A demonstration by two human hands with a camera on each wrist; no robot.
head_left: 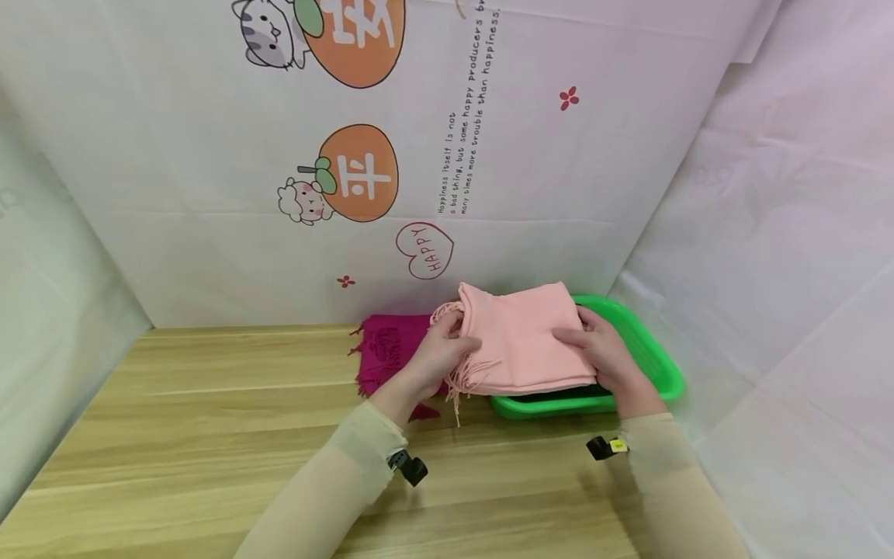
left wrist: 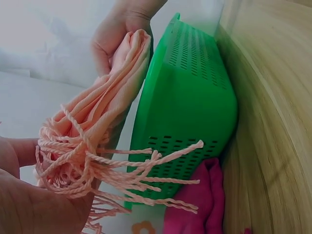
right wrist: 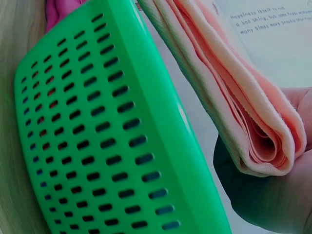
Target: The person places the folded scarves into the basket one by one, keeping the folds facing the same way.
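A folded pink scarf (head_left: 527,338) with twisted fringe (left wrist: 141,170) is held between both hands over the green basket (head_left: 660,361). My left hand (head_left: 440,349) grips its fringed edge, thumb on top and fingers underneath. At the opposite, folded edge my right hand (head_left: 604,345) pinches the layers, the thumb lying on the upper face. From the right wrist view, the stacked folds (right wrist: 263,141) show edge-on, above the basket's rim. A magenta scarf (head_left: 391,349) lies folded on the table left of the basket, partly hidden by my left hand.
The wooden table (head_left: 209,435) meets a white printed cloth wall (head_left: 559,178) at the back. Another white cloth wall (head_left: 789,310) stands close to the basket's right side. Slotted holes (right wrist: 92,131) pierce the basket's sides, and dark contents show inside beneath the pink scarf.
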